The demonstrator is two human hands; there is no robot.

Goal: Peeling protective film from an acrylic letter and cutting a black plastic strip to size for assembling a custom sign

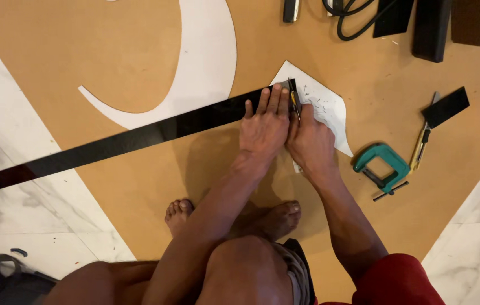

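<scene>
**Hands at the end of a long black strip, knife along its edge**

Person crouches on a brown board [138, 51] laid over a white marbled floor [3, 169]. Left hand [262, 131] lies flat on the right end of a long glossy black strip [110, 144], fingers straight and close together, pressing it down. Right hand [309, 141] sits just beside it, touching, fingers curled around a slim utility knife [294, 100] with yellow on its body – blade end hard to make out. Knife lies along the strip's end, over a white sheet offcut [330, 107] marked with small dark flecks.

No packages, labels or signs legible. A white crescent cutout [206, 62] lies above the strip, touching its upper edge. Right of the hands: a teal clamp [384, 166], then a second yellow-handled cutter [420, 148] partly under a small black rectangle [446, 106].

Cut off at the top edge – black cable [353, 22], dark blocks [432, 28], kind unclear. Strip runs out of frame at left. The strip's end is hidden under the hands. Bare feet [274, 217] are partly hidden by arms and knee.
</scene>
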